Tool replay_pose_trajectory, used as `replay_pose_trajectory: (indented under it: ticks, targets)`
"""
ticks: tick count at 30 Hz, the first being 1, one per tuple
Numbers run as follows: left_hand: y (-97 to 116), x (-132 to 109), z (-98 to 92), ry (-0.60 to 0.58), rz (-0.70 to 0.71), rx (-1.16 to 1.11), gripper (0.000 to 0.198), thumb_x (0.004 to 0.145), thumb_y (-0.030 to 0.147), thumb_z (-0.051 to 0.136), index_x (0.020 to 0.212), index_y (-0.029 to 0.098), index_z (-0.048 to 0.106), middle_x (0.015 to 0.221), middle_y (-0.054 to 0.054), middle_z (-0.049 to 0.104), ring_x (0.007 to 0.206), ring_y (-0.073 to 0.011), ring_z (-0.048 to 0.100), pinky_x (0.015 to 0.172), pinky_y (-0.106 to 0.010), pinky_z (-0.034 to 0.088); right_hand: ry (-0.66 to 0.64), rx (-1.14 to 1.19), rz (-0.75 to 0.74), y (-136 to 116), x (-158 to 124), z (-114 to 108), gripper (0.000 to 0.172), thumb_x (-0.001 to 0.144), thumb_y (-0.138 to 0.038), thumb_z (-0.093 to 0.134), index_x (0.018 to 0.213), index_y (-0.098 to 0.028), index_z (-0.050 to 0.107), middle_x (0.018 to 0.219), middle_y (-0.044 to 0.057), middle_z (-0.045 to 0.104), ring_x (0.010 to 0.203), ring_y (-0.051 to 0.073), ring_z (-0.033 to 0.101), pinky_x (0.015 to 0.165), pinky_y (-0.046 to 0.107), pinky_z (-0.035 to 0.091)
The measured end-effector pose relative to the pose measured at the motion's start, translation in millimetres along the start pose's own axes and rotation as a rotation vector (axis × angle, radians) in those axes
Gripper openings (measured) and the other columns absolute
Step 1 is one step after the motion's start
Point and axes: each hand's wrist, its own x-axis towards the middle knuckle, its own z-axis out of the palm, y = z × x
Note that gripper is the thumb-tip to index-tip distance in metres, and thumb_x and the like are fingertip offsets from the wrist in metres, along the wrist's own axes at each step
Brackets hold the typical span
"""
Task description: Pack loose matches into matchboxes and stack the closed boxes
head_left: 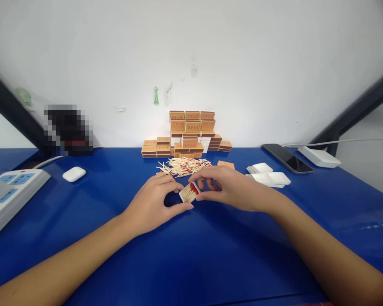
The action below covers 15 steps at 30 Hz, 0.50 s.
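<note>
A small white matchbox tray [189,192] with red-tipped matches in it is held tilted between my two hands, above the blue table. My right hand [230,187] pinches its right end between thumb and forefinger, near the match heads. At the tray's left side, my left hand [156,199] curls round with forefinger and thumb against its edges. Just behind my hands lies a loose pile of matches [185,166], partly covered by my fingers. An orange matchbox sleeve [226,164] lies beyond my right hand, partly hidden by it.
Stacked matchboxes [193,126] stand against the white wall. To the right are several white matchbox trays [270,178], a phone [287,157] and a white flat device [319,157]. A white earbud case [74,174] and a power strip [35,180] lie left on the blue table [191,263].
</note>
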Motion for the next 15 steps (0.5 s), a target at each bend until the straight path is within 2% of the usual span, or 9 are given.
replay_pose_trajectory:
  ticks: [9, 12, 15]
  targets:
    - [0.7, 0.5, -2.1, 0.007, 0.011, 0.002, 0.038, 0.087, 0.052, 0.081, 0.106, 0.021, 0.073, 0.094, -0.003, 0.07, 0.091, -0.0227, 0.063, 0.085, -0.041, 0.05, -0.01, -0.051, -0.039, 0.0, -2.4, -5.6, 0.022, 0.095, -0.029, 0.071, 0.118, -0.026, 0.072, 0.096, 0.001, 0.072, 0.08, 0.017, 0.059, 0.073, 0.03, 0.043]
    - [0.3, -0.2, -2.0, -0.007, 0.006, 0.021, 0.039, 0.085, 0.052, 0.082, 0.107, 0.021, 0.073, 0.096, -0.004, 0.071, 0.091, -0.0237, 0.064, 0.084, -0.042, 0.051, -0.021, -0.041, -0.004, 2.3, -1.5, -1.7, 0.024, 0.095, -0.034, 0.072, 0.117, -0.026, 0.073, 0.092, 0.002, 0.07, 0.079, 0.017, 0.059, 0.071, 0.03, 0.043]
    - [1.0, -0.4, -3.0, -0.012, 0.013, 0.032, 0.031, 0.086, 0.045, 0.082, 0.103, 0.021, 0.074, 0.095, -0.005, 0.072, 0.092, -0.0242, 0.064, 0.084, -0.042, 0.051, -0.055, -0.055, 0.045, 7.7, -0.9, 0.5, 0.031, 0.092, -0.042, 0.074, 0.117, -0.024, 0.073, 0.091, 0.002, 0.069, 0.079, 0.018, 0.06, 0.068, 0.03, 0.043]
